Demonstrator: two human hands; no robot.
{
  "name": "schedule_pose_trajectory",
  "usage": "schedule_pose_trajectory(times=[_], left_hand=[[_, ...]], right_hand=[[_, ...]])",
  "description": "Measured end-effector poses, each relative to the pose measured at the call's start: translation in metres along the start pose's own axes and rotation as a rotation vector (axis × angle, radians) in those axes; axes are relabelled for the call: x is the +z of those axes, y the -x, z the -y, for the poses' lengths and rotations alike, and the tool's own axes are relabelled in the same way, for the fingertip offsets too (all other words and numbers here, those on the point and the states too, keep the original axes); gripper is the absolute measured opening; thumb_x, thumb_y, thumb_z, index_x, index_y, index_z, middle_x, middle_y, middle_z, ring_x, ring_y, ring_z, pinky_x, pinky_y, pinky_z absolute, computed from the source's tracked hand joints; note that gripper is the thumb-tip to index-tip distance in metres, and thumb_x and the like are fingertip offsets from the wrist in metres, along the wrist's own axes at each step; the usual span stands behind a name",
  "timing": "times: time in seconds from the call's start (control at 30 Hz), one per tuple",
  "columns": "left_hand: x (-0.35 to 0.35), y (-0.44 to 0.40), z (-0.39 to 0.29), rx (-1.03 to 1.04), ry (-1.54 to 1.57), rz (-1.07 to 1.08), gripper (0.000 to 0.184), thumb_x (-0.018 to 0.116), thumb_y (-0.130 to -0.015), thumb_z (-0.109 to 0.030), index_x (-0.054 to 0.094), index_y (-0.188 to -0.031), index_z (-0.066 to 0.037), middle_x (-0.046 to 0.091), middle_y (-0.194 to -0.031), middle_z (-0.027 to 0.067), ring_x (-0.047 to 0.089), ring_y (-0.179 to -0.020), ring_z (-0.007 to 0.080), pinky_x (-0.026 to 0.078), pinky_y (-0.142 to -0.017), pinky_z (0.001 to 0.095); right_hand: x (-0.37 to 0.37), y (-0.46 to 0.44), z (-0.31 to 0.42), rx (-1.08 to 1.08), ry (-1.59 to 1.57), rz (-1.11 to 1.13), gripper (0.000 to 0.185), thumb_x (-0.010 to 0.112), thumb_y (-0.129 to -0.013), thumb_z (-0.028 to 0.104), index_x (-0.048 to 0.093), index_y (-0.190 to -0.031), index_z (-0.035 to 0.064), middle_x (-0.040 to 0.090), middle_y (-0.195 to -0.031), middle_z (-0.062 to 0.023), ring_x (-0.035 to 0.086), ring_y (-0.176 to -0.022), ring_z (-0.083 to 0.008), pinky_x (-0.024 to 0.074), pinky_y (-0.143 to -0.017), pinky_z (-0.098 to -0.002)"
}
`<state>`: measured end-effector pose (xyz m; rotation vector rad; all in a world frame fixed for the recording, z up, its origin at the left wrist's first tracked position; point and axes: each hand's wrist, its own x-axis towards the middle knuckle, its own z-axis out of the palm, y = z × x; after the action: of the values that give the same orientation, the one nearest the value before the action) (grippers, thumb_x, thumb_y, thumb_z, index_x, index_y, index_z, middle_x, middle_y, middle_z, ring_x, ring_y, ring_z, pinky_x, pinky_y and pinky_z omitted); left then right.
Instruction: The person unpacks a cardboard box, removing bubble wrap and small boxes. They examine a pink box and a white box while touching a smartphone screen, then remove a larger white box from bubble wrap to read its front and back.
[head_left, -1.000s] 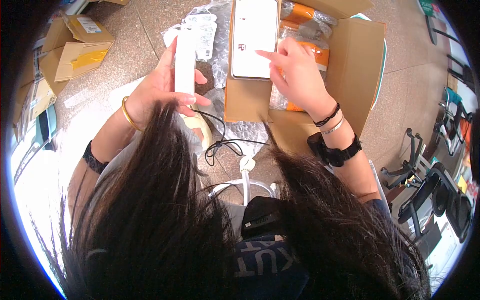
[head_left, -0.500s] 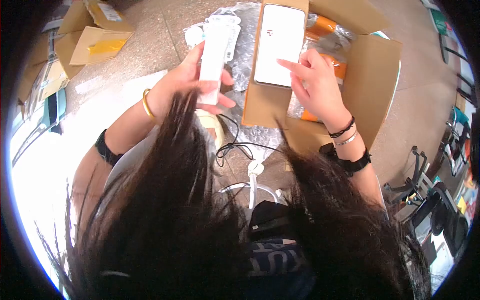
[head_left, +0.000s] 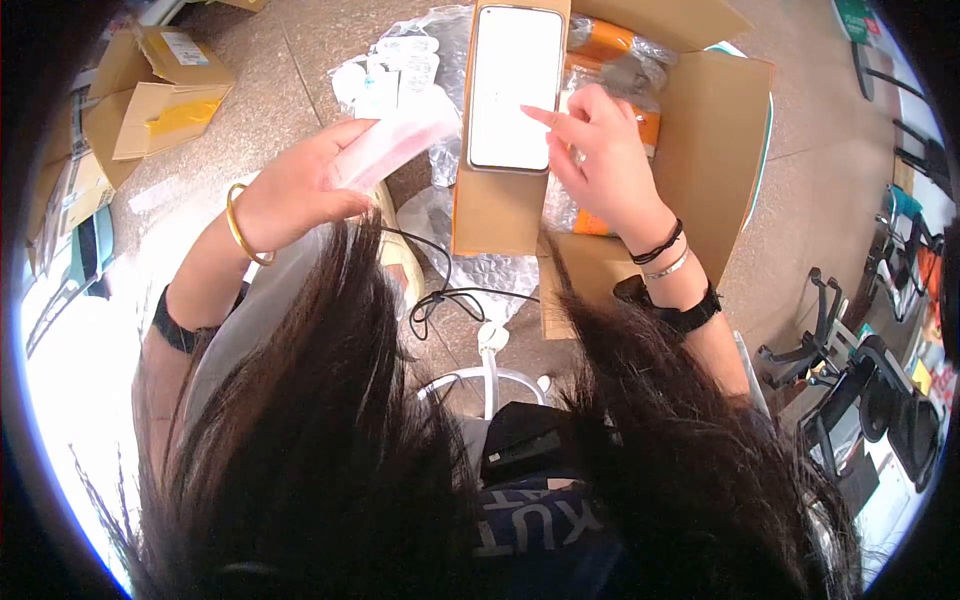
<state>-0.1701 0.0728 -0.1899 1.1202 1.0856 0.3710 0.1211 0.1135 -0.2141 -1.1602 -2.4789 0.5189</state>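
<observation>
Speckled floor [head_left: 270, 95] bears an open carton [head_left: 710, 140]; the right hand [head_left: 612, 165], index finger extended, could by pressing unevenly tip the phone [head_left: 510, 60] off its left flap. Tilted, the pale box [head_left: 395, 140] pinched by the left hand [head_left: 295, 195] could slip.

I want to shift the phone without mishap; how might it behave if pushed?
The phone looks a stiff, flat slab, so it probably won't bend or roll. The smooth-looking cardboard flap beneath may let it slide and, being thin, could sag.

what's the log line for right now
left hand: holds blurred pale item | right hand: index finger over phone screen | phone: on cardboard flap | carton: open, orange-banded packs inside
</observation>
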Motion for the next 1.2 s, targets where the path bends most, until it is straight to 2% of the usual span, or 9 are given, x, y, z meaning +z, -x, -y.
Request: schedule_pose_trajectory(times=[0.1, 0.2, 0.27, 0.33, 0.47, 0.57, 0.73, 0.97, 1.2], left_hand=[[-0.006, -0.001, -0.017, 0.181, -0.436, 0.032, 0.062, 0.065, -0.066, -0.016, 0.038, -0.12, 0.0, 0.05, -0.098, 0.0051, 0.047, -0.091, 0.0104, 0.038, -0.081, 0.0247], [-0.004, 0.001, -0.025, 0.071, -0.098, 0.0, 0.053, 0.063, -0.067, -0.004, 0.042, -0.115, -0.002, 0.051, -0.096, 0.0037, 0.05, -0.089, 0.0103, 0.04, -0.08, 0.0229], [-0.006, -0.001, -0.019, 0.23, 0.172, -0.015, 0.047, 0.06, -0.066, 0.005, 0.045, -0.11, -0.003, 0.053, -0.095, 0.0029, 0.053, -0.088, 0.0104, 0.042, -0.079, 0.0217], [-0.004, -0.002, -0.018, 0.201, 0.172, -0.038, 0.042, 0.06, -0.07, 0.0, 0.044, -0.108, -0.002, 0.053, -0.095, 0.0026, 0.052, -0.09, 0.011, 0.042, -0.08, 0.0231], [0.013, -0.006, -0.005, 0.079, 0.37, -0.195, 0.023, 0.049, -0.085, -0.013, 0.046, -0.104, 0.0, 0.057, -0.096, 0.0076, 0.056, -0.083, 0.0136, 0.046, -0.073, 0.0255], [0.013, -0.007, -0.019, -0.487, 0.654, -0.181, 0.046, 0.034, -0.088, -0.041, 0.051, -0.094, 0.001, 0.059, -0.082, 0.0156, 0.06, -0.062, 0.0236, 0.051, -0.059, 0.0345], [0.014, -0.011, 0.0, -0.378, 0.744, -0.322, 0.049, 0.035, -0.087, -0.046, 0.053, -0.086, -0.001, 0.056, -0.063, 0.0107, 0.059, -0.062, 0.0232, 0.05, -0.06, 0.0321], [-0.014, -0.016, 0.049, -0.327, 0.778, -0.293, 0.036, 0.037, -0.089, -0.034, 0.044, -0.11, -0.007, 0.052, -0.077, 0.0029, 0.052, -0.069, 0.0134, 0.046, -0.067, 0.0289], [-0.032, -0.02, 0.067, -0.162, 0.768, -0.35, 0.032, 0.044, -0.088, -0.026, 0.043, -0.111, -0.004, 0.053, -0.084, 0.0046, 0.053, -0.076, 0.0141, 0.046, -0.07, 0.0289]], right_hand=[[-0.002, 0.001, 0.004, -0.033, -0.076, 0.144, 0.033, 0.056, -0.067, 0.003, 0.062, -0.098, 0.0149, 0.041, -0.072, -0.0037, 0.043, -0.068, -0.0184, 0.033, -0.066, -0.0317], [0.0, 0.002, 0.004, -0.078, -0.1, 0.128, 0.033, 0.056, -0.065, 0.002, 0.064, -0.095, 0.0149, 0.039, -0.07, -0.0036, 0.042, -0.067, -0.0179, 0.0316, -0.064, -0.0311], [0.001, 0.003, 0.002, -0.036, -0.054, 0.152, 0.033, 0.055, -0.067, 0.003, 0.063, -0.097, 0.0143, 0.041, -0.071, -0.0039, 0.043, -0.068, -0.0186, 0.033, -0.067, -0.0318], [0.005, 0.004, -0.002, -0.004, -0.02, 0.088, 0.031, 0.055, -0.067, 0.004, 0.063, -0.095, 0.0139, 0.043, -0.072, -0.0045, 0.045, -0.069, -0.0196, 0.0337, -0.066, -0.0327], [0.007, 0.002, -0.006, 0.089, 0.06, -0.039, 0.031, 0.055, -0.066, 0.006, 0.063, -0.095, 0.0136, 0.044, -0.073, -0.0051, 0.047, -0.071, -0.0206, 0.0347, -0.065, -0.0338], [0.003, 0.002, -0.002, 0.028, 0.02, -0.005, 0.031, 0.055, -0.067, 0.006, 0.062, -0.096, 0.0137, 0.044, -0.073, -0.0049, 0.047, -0.071, -0.0204, 0.0346, -0.064, -0.0339], [0.001, 0.005, 0.003, -0.015, -0.034, 0.177, 0.032, 0.054, -0.069, 0.005, 0.061, -0.099, 0.0138, 0.043, -0.073, -0.0046, 0.046, -0.071, -0.0198, 0.0343, -0.067, -0.0338], [0.007, 0.003, -0.002, 0.049, 0.034, -0.055, 0.029, 0.054, -0.066, 0.005, 0.064, -0.092, 0.0142, 0.043, -0.072, -0.0046, 0.047, -0.07, -0.0205, 0.0349, -0.064, -0.0338], [0.003, 0.005, -0.003, -0.039, 0.008, 0.129, 0.033, 0.054, -0.068, 0.005, 0.061, -0.098, 0.0146, 0.044, -0.073, -0.0051, 0.047, -0.07, -0.0215, 0.0357, -0.064, -0.0345]])
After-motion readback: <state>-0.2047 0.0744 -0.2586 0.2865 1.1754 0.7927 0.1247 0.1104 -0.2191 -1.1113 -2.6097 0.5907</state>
